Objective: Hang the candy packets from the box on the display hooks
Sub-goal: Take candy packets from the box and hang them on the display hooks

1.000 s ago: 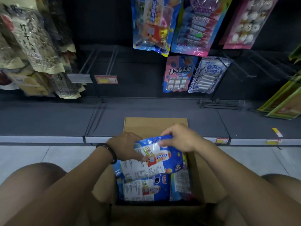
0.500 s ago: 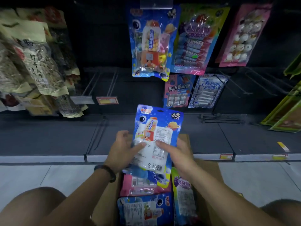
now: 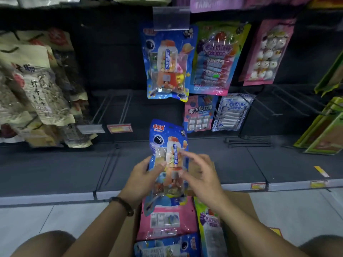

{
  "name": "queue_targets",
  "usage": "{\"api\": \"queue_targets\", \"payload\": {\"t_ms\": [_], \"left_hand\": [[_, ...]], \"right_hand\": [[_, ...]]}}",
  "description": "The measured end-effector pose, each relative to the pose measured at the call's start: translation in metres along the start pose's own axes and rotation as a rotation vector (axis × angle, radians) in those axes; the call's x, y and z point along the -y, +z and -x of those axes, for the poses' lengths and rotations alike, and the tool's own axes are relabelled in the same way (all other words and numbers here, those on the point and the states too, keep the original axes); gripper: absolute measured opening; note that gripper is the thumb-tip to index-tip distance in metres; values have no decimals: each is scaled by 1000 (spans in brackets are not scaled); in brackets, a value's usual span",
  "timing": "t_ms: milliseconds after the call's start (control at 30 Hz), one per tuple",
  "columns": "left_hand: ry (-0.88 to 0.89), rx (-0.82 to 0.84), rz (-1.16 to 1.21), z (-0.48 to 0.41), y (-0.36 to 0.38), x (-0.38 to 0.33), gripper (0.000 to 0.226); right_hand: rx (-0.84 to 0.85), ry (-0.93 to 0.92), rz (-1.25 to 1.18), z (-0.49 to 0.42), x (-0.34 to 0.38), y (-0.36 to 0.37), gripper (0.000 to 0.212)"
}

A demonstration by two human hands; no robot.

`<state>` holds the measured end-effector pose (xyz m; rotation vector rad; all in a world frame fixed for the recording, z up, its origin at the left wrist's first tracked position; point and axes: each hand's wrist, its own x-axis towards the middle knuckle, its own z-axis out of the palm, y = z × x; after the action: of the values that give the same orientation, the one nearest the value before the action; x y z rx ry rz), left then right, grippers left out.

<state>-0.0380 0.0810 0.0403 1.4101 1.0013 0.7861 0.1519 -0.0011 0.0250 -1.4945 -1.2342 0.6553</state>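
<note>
The candy packet (image 3: 168,143) is a glossy blue pouch, its clear window showing a toy sweet dispenser, held upright above the box (image 3: 239,203) and below a matching hung packet (image 3: 167,62). A red corner badge and a vertical blue strip carry Chinese characters. The left hand (image 3: 141,180) pinches its left edge; whether the blurred right hand (image 3: 202,177) grips it cannot be told

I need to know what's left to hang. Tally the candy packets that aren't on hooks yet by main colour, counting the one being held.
Blue: 2, the held blue packet in the left hand and the boxed blue packet
Pink: 1, the pink packet
Green-and-purple: 1, the grape packet
Total: 4 showing; the box may hide more.
</note>
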Motion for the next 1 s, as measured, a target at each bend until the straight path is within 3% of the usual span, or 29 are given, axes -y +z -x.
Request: {"api": "queue_targets", "payload": {"t_ms": [167,300,433,533,733,833,1000], "left_hand": [[25,38,75,0,-14,-19,23],[32,-17,109,7,-20,-33,31],[141,-32,7,12,-24,-41,22],[158,8,10,13,-24,-54,40],[277,20,-53,-33,-18,-103,37],[304,31,-6,-53,-16,-124,38],[373,-115,157,-80,-13,-123,27]], "right_hand": [[111,30,-38,-12,1,-21,87],[156,-6,-58,-14,10,-18,99],[87,-25,-54,-9,26,-12,95],[72,-91,-43,-10,45,-16,89],[-46,-168,-80,-60,84,-39,87],[-121,-214,-67,-86,101,-43,87],[-211,-271,-136,-122,117,-41,86]]}}
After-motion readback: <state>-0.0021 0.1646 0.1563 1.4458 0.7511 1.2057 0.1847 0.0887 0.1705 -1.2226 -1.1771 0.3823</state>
